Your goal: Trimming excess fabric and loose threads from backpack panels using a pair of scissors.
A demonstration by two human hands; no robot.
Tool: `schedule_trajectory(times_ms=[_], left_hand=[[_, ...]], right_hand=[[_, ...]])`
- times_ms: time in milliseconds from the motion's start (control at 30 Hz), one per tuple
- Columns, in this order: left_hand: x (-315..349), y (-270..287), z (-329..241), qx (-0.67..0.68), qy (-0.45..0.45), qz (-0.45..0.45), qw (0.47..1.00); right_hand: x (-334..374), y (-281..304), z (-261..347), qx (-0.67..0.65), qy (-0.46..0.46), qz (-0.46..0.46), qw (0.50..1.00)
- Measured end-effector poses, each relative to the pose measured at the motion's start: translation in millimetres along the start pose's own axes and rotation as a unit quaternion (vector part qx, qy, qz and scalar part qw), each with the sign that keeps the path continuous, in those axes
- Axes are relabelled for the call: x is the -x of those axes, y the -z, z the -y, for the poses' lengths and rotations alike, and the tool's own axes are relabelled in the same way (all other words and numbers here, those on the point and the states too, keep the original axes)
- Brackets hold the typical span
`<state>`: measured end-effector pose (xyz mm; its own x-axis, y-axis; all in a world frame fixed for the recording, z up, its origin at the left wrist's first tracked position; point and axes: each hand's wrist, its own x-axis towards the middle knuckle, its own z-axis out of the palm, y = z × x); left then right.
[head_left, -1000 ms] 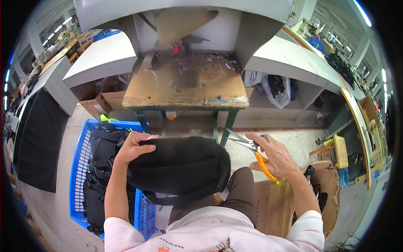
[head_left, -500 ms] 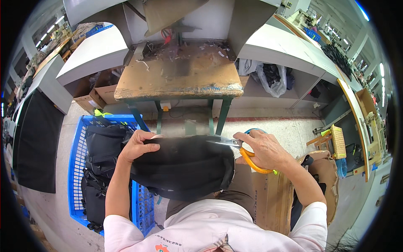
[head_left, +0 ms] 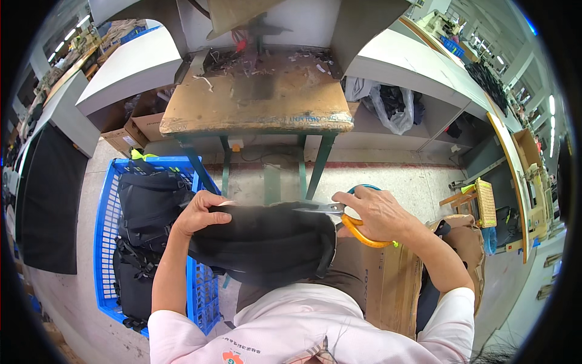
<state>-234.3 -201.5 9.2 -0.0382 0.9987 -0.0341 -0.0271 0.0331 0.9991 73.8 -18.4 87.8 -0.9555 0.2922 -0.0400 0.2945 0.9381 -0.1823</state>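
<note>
A black fabric piece [head_left: 267,242], perhaps part of a bag, is stretched across above my lap. My left hand [head_left: 203,215] pinches its upper left corner, with the thumb lying on top. In my right hand [head_left: 379,212] is a pair of scissors [head_left: 367,236] with orange and blue handles. Their metal blades point left and lie along the upper right edge of the fabric. Whether the blades are cutting into the edge cannot be made out.
To my left stands a blue plastic crate [head_left: 106,242] filled with black bags [head_left: 151,206]. Ahead is a worn wooden worktable [head_left: 260,103] with scraps on it. At my right are a cardboard box [head_left: 394,285] and a small wooden stool [head_left: 487,203].
The scissors and my right hand have shifted slightly left along the fabric's upper edge. My left hand keeps its hold. The whole view has tilted a little.
</note>
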Motion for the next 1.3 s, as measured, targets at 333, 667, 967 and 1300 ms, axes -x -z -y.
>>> schedule_trajectory(times_ms=[333,667,967,1300], left_hand=[[-0.1,3.3,10.8,0.014,0.004,0.0,1.0],[-5.8,-0.4,9.9,0.01,0.007,0.022,1.0],[-8.9,-9.0,-1.2,-0.045,0.01,0.001,0.999],[-13.8,-26.0,-10.1,-0.067,-0.012,0.018,0.998]], right_hand=[[-0.4,-12.8,-8.9,-0.057,0.0,0.058,0.997],[-6.4,-19.4,-11.9,-0.012,0.065,-0.014,0.998],[2.1,-16.8,-13.4,-0.075,0.028,0.033,0.996],[-26.8,8.9,-1.9,-0.077,-0.01,0.132,0.988]])
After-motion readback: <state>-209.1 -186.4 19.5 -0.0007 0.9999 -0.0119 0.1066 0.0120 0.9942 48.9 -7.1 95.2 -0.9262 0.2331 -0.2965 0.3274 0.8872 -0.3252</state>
